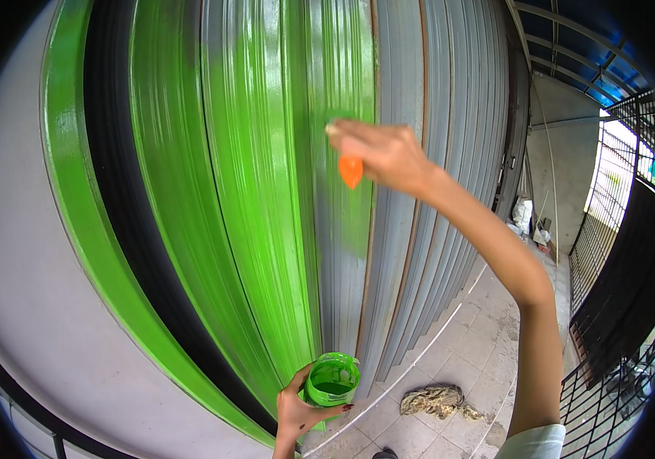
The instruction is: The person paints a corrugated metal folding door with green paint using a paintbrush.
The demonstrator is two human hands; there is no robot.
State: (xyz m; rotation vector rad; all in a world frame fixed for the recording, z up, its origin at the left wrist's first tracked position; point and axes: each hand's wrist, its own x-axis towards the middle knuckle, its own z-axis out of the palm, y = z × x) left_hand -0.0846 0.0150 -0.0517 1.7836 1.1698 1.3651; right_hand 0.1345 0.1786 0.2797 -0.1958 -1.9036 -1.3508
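Note:
My right hand [377, 153] is closed around a paintbrush, whose orange handle [351, 171] sticks out below the fist. The bristles are blurred and mostly hidden against the ribbed metal folding door [266, 176]. Green paint covers the door's left panels, and the strip under the brush is partly green with bare grey metal [340, 298] lower down. Low in the view, my left hand [300, 413] grips an open tub of green paint [333, 380], fingers wrapped around its side. Paint lines the inside of the tub, and dark specks mark the left hand.
Grey unpainted panels [457, 115] continue to the right. A crumpled, stained rag [436, 402] lies on the tiled floor [465, 344]. A white wall [6, 191] stands at left, a black metal grille [610, 405] at right. White bags [522, 216] rest by the far wall.

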